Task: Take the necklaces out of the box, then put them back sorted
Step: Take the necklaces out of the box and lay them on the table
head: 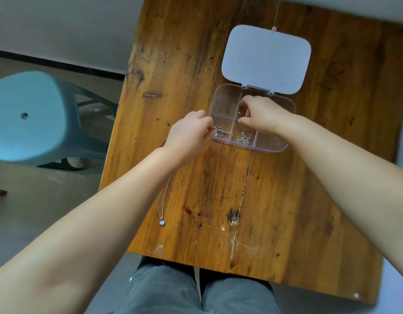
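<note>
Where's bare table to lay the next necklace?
Free: wood right of the box, and the near stretch between the forearms. Also left of the lid. Crowded: the box's left edge, where the left hand pinches a chain, and the pendant necklace by the left edge.

head view | worn on person | faces steeply down | close over table [286,200]
</note>
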The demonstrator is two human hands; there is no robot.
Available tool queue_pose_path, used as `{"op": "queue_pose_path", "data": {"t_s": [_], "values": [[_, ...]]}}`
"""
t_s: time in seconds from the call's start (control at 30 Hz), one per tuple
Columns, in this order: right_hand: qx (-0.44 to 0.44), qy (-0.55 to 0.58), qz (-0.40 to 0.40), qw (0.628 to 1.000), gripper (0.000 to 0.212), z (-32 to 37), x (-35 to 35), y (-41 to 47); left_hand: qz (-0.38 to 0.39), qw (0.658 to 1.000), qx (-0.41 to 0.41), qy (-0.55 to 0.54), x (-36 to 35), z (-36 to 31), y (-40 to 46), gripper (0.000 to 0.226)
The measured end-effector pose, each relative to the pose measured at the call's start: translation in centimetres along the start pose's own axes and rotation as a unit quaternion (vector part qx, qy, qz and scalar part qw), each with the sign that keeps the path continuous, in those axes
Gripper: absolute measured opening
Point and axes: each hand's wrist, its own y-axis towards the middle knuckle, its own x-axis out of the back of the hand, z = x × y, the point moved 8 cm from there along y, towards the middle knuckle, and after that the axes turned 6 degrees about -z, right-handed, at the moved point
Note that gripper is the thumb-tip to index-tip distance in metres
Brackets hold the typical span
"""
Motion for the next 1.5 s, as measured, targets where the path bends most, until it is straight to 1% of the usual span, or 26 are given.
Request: {"op": "queue_pose_path", "data": {"t_s": [0.03,0.13,0.23,0.3,0.4,0.43,0.47,0.53,0.57,0.6,0.63,0.67,0.73,0.8,0.87,0.93,1.0,1.03,1.07,1.13,1.17,1.2,1.27,1.37,1.43,1.5], "values": [[0.005,-0.004,-0.004,1.000,0.039,0.0,0.0,0.1,-0.002,1.000,0.000,-0.003,0.0,0.0,0.0,0.017],[0.019,-0.025,-0.016,0.999,0.024,0.3,0.0,0.0,-0.002,1.000,0.000,-0.007,-0.1,0.0,-0.1,0.017],[0.017,-0.012,-0.004,1.000,0.017,0.4,-0.3,-0.3,-0.005,1.000,-0.003,-0.010,0.0,0.0,-0.1,0.017],[0.009,0.019,-0.002,1.000,0.014,0.3,0.2,-0.6,0.000,1.000,-0.006,-0.005,-0.2,0.0,-0.1,0.017],[0.019,0.073,-0.041,0.996,0.013,1.3,2.8,-1.8,-0.007,0.999,-0.011,0.035,0.0,-0.1,0.1,0.022],[0.020,0.109,-0.050,0.993,0.012,1.8,3.9,-2.4,-0.023,0.999,-0.016,0.033,0.3,-0.5,0.2,0.028],[0.018,0.161,-0.048,0.986,0.010,2.3,4.7,-3.3,-0.034,0.999,-0.024,0.001,0.7,-1.1,0.3,0.037],[0.016,0.288,-0.017,0.957,0.008,3.7,6.0,-5.3,-0.019,0.987,-0.022,-0.159,1.5,-3.0,0.7,0.051],[0.022,0.340,-0.004,0.940,0.008,4.2,6.5,-6.4,0.010,0.970,-0.003,-0.243,1.7,-3.9,0.8,0.048],[0.024,0.381,-0.004,0.924,0.009,4.5,7.1,-7.5,0.044,0.950,0.018,-0.309,1.7,-4.8,0.8,0.038],[0.020,0.416,-0.021,0.909,0.010,4.5,7.7,-8.6,0.079,0.933,0.032,-0.350,1.7,-5.4,0.7,0.025],[0.010,0.452,-0.043,0.891,0.011,4.1,8.3,-9.6,0.103,0.923,0.041,-0.368,1.9,-5.6,0.6,0.016],[-0.026,0.533,-0.087,0.841,0.013,2.7,8.7,-11.6,0.128,0.916,0.050,-0.376,2.4,-5.1,0.1,0.025],[-0.083,0.590,-0.120,0.794,0.014,1.0,7.3,-13.8,0.150,0.903,0.072,-0.397,2.7,-3.3,-0.6,0.032],[-0.156,0.603,-0.125,0.772,0.017,0.0,3.9,-16.1,0.173,0.881,0.109,-0.428,2.6,-1.3,-1.3,0.035],[-0.236,0.603,-0.107,0.754,0.014,0.2,-0.9,-18.6,0.195,0.864,0.143,-0.442,1.7,0.3,-1.8,0.034],[-0.303,0.594,-0.077,0.742,0.009,1.8,-5.9,-20.8,0.214,0.862,0.172,-0.426,0.1,1.1,-2.5,0.032],[-0.329,0.584,-0.067,0.739,0.007,2.9,-8.2,-21.8,0.221,0.874,0.177,-0.396,-0.8,1.3,-2.9,0.031],[-0.351,0.572,-0.063,0.739,0.004,4.1,-10.2,-22.6,0.222,0.897,0.166,-0.344,-1.7,1.4,-3.2,0.031],[-0.385,0.526,-0.071,0.755,0.002,6.5,-13.6,-23.5,0.210,0.951,0.103,-0.202,-3.1,1.2,-3.4,0.029],[-0.397,0.493,-0.081,0.770,0.004,7.6,-14.8,-23.7,0.201,0.967,0.060,-0.142,-3.6,0.9,-3.6,0.026],[-0.402,0.457,-0.094,0.788,0.008,8.4,-15.7,-23.8,0.196,0.976,0.014,-0.097,-4.1,0.3,-3.8,0.022],[-0.393,0.378,-0.117,0.830,0.012,9.9,-16.8,-23.5,0.194,0.978,-0.072,-0.022,-5.1,-0.5,-4.1,0.021],[-0.355,0.240,-0.130,0.894,0.015,11.1,-17.0,-22.9,0.189,0.966,-0.166,0.065,-5.9,-1.2,-4.6,0.020],[-0.316,0.180,-0.129,0.923,0.019,11.4,-16.6,-22.4,0.192,0.958,-0.194,0.093,-6.2,-1.2,-5.0,0.019],[-0.276,0.140,-0.106,0.945,0.025,11.7,-16.2,-22.0,0.192,0.957,-0.195,0.095,-6.2,-1.0,-5.5,0.018]]}}
